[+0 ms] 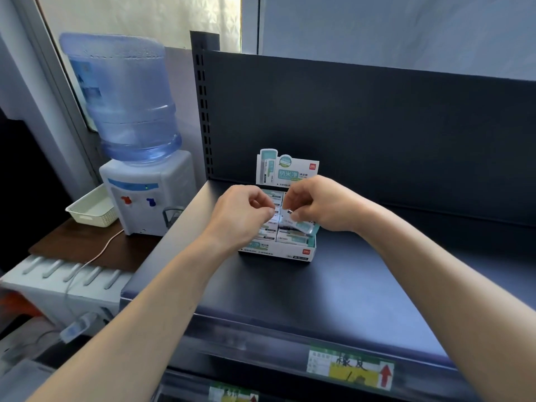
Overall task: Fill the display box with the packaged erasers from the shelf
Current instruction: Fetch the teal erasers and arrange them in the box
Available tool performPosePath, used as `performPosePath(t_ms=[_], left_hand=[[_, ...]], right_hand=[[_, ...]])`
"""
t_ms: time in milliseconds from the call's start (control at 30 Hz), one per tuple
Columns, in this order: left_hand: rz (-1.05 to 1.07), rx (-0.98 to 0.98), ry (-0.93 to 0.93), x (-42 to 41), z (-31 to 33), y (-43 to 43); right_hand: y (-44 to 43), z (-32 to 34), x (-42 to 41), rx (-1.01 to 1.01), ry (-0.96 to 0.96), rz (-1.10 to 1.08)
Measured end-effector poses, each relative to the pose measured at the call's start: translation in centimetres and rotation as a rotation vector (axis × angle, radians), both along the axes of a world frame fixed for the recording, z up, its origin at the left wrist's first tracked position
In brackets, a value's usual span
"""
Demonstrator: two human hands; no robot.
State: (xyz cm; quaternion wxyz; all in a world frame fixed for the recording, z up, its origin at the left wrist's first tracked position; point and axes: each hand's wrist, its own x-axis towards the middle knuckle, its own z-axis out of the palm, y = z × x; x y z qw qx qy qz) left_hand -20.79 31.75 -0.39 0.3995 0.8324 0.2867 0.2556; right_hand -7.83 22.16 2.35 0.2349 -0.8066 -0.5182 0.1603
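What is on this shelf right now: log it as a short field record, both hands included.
shelf: dark flat metal shelf, carrying the box
box: white and teal cardboard display box, header card upright at the back
contents: rows of packed erasers, partly hidden by the hands
right hand: fingers grip one white and teal packaged eraser, tilted over the box
left hand: fingers curled above the box; whether they pinch anything is unclear
left of shelf: white water dispenser with blue bottle; cream plastic basket
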Motion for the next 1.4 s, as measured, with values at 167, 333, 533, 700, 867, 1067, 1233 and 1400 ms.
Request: performPosePath(t_ms=[167, 333, 533, 700, 867, 1067, 1233, 1400], left_hand=[[0.026, -0.003, -0.032, -0.4, -0.1, 0.0], [0.058, -0.016, -0.063, -0.4, -0.4, -0.3], [0.101, 0.003, -0.054, -0.1, -0.2, -1.0], [0.143, 0.044, -0.042, 0.2, 0.5, -1.3], [0.181, 0.07, -0.011, 1.2, 1.0, -1.8], [0.199, 0.123, 0.038, 1.8, 0.7, -1.9], [0.172, 0.127, 0.063, 2.1, 0.2, -1.1], [0.078, 0.151, 0.106, 3.4, -0.5, 0.2]], right_hand=[[0.1, -0.3, -0.5, -0.017, -0.004, -0.005], [0.1, -0.5, -0.6, -0.036, -0.012, 0.007], [0.7, -0.7, -0.4, -0.048, -0.156, 0.078], [0.7, -0.5, 0.6, -0.047, -0.154, 0.145], [-0.1, 0.5, 2.6, 0.042, -0.118, 0.122], [-0.6, 0.4, 4.4, 0.129, -0.092, 0.048], [-0.8, -0.2, 5.1, 0.138, -0.076, -0.027], [-0.6, -1.0, 4.8, 0.133, -0.054, -0.127]])
